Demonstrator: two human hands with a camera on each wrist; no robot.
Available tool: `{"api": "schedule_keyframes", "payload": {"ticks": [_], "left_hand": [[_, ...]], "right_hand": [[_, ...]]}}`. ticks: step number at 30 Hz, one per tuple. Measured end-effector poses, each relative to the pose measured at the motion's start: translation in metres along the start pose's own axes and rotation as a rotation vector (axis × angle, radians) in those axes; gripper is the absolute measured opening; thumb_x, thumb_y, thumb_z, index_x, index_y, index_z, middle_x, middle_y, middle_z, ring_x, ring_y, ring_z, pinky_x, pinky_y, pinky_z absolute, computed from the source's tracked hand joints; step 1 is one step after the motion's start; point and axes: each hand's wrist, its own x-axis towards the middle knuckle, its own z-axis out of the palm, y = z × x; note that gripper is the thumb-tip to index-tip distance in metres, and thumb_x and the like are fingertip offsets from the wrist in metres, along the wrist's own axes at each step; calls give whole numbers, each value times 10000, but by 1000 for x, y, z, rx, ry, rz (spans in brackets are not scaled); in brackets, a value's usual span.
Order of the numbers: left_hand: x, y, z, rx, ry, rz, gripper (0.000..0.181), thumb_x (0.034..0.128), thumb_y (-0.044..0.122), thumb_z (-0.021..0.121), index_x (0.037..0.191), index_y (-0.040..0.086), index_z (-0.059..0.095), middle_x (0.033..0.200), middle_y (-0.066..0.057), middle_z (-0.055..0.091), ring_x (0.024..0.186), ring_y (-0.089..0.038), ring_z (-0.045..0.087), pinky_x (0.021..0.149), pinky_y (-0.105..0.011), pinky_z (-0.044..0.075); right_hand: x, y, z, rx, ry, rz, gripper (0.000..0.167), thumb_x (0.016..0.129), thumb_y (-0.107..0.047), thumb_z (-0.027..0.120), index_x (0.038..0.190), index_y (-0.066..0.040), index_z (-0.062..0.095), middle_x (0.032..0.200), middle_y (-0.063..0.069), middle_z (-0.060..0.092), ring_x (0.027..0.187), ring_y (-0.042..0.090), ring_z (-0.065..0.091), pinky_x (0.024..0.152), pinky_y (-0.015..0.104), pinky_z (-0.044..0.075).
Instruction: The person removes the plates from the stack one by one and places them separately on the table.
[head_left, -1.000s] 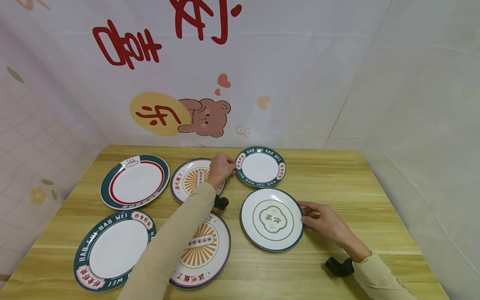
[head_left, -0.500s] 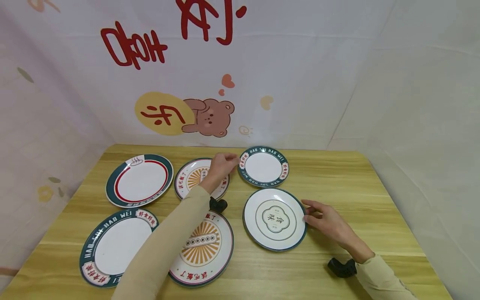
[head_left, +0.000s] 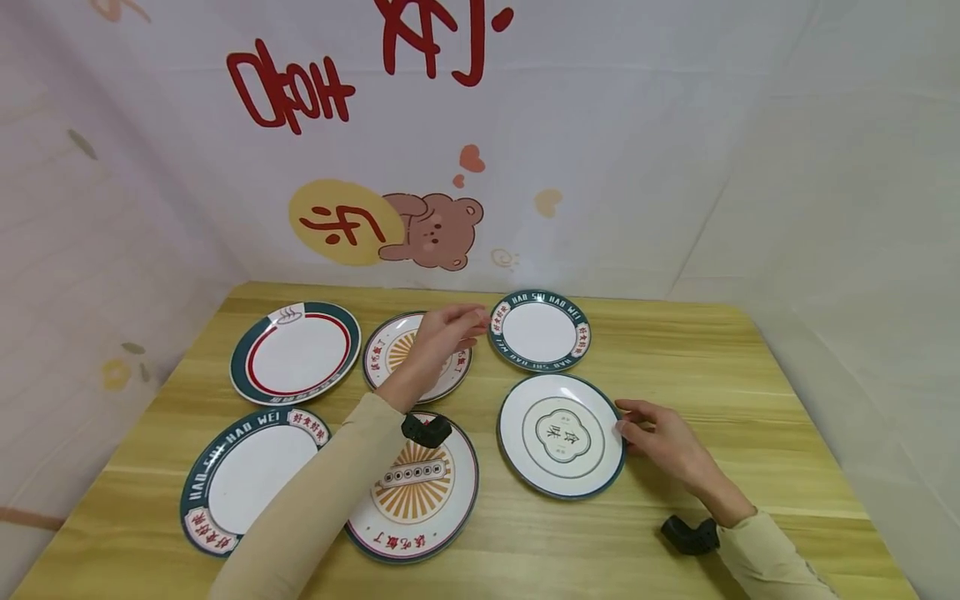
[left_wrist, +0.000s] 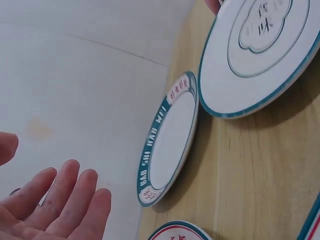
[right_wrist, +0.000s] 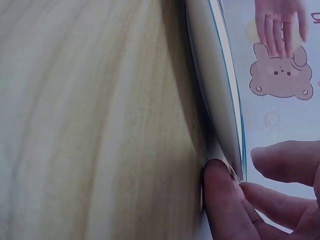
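In the head view my left hand (head_left: 442, 340) hovers over a small sunburst plate (head_left: 387, 340), partly covering it. Its fingers are loosely extended and hold nothing; the fingertips lie near the left rim of a small green-rimmed plate (head_left: 540, 332), also visible in the left wrist view. My right hand (head_left: 667, 442) is at the right edge of a white plate with a thin blue rim (head_left: 561, 479). In the right wrist view its fingers (right_wrist: 272, 202) touch this rim from the side and below, while the thumb (right_wrist: 287, 161) stands apart above it.
At the left lie a green plate with a red ring (head_left: 300, 354) and a large green-rimmed plate (head_left: 258, 471). A large sunburst plate (head_left: 412, 500) lies beside them, partly under my left forearm. A printed cloth wall (head_left: 600, 167) rises behind the wooden table (head_left: 675, 333).
My left hand has drawn back from the left rim of the small green-rimmed plate, its fingers loosening. The right hand stays at the white plate's edge. The head view has shifted slightly.
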Motion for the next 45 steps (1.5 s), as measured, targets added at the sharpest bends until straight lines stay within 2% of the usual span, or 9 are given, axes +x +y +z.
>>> {"api": "schedule_keyframes", "payload": {"ticks": [4,8,15,19,23,30,37,45], "left_hand": [[-16,5,-7,-10,-10,14,421,1069,244,591,1420,10,583,1336,-195,654,1253,-283,634,1083,-408,520],[-30,6,-16,-42,-3,3,407,1069,252,594,1417,41,595,1333,-150,673,1230,-246,654,1063,-371,533],[-52,7,-31,-85,33,-14,400,1069,229,592,1417,32,599,1318,-140,685,1222,-263,661,1048,-363,541],[-61,7,-38,-110,37,11,409,1073,204,579,1424,-7,578,1325,-176,674,1236,-297,649,1041,-371,545],[-70,7,-42,-130,36,25,399,1077,186,566,1420,-19,572,1349,-202,652,1242,-299,642,1025,-361,555],[-84,6,-49,-140,46,3,430,1087,192,548,1465,-12,529,1401,-208,612,1250,-270,636,1031,-343,549],[-95,3,-53,-207,60,5,439,1091,147,521,1478,-58,484,1419,-250,587,1241,-292,642,1034,-362,552],[-104,-4,-59,-224,77,-40,444,1098,186,523,1492,-14,477,1425,-187,597,1264,-261,627,1054,-345,533]], "right_hand": [[1,-1,0,-15,-4,15,447,1042,-85,590,1434,116,509,1165,213,649,1010,275,672,753,286,639],[3,-3,-2,9,-24,30,425,1050,-69,567,1407,154,505,1181,247,651,1017,276,674,766,310,643],[3,-3,-2,74,-45,87,418,1037,-43,574,1380,183,501,1159,244,649,980,244,667,771,320,643],[1,-5,-1,112,-44,114,420,1026,-44,591,1373,177,511,1126,219,657,938,212,670,756,315,642],[-3,-6,1,146,-52,90,409,1014,-28,600,1349,193,522,1091,202,668,931,211,676,746,322,644],[-9,-8,6,167,-69,97,406,1012,-24,605,1347,189,522,1109,196,671,960,224,676,746,318,644],[-14,-9,10,193,-77,90,411,1006,-14,607,1344,199,510,1114,207,662,975,246,675,751,331,646],[-18,-6,14,223,-97,74,378,992,15,614,1311,199,529,1094,205,669,958,261,683,738,338,648]]}}
